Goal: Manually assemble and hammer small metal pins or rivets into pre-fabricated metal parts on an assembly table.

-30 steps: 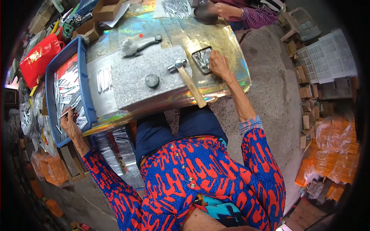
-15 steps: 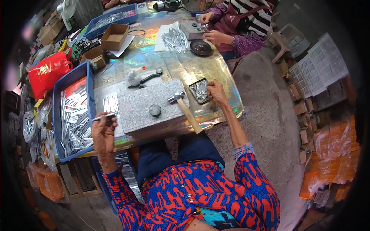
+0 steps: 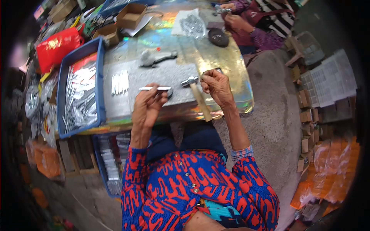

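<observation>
Silvery rod (image 3: 164, 88) sits pinched between the thumb and fingers of the left hand (image 3: 148, 104), roughly level above the grey block (image 3: 178, 73) on the counter (image 3: 228, 57). Beside the hammer (image 3: 199, 99), the right hand (image 3: 217, 87) has its fingertips drawn together (on what, I cannot tell). More rods (image 3: 81, 104) fill the blue tray (image 3: 101, 81).

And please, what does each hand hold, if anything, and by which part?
The left hand holds a thin silvery rod near its middle. The right hand has its fingers pinched; whether it holds something small cannot be told.
</observation>
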`<action>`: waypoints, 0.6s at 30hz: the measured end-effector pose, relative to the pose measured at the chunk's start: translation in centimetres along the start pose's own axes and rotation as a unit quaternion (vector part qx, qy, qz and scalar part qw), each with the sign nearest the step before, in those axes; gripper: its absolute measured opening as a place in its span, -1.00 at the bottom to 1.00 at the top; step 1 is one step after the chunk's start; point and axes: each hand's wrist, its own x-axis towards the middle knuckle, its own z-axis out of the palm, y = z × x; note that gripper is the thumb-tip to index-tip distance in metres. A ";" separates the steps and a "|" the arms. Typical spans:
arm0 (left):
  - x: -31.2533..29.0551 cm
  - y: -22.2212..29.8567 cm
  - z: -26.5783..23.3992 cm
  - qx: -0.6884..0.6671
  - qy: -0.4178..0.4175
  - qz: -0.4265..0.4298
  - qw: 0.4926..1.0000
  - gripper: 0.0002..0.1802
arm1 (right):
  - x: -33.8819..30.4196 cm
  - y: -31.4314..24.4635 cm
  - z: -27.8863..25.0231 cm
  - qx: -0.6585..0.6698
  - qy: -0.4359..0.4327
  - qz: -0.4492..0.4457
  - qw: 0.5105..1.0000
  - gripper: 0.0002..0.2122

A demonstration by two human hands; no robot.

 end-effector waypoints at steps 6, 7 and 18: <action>0.0 -1.7 0.3 -0.038 -0.007 -0.014 0.999 -0.81 | -2.1 1.0 6.2 0.006 -0.020 -0.033 0.999 -0.89; -0.1 -1.7 0.1 -0.039 -0.001 -0.010 0.999 -0.81 | -2.3 1.4 6.9 0.007 -0.024 -0.028 0.999 -0.89; -0.5 -2.6 -0.8 -0.092 -0.058 -0.023 0.994 -0.83 | -3.7 3.0 9.1 -0.013 -0.012 -0.090 0.996 -0.90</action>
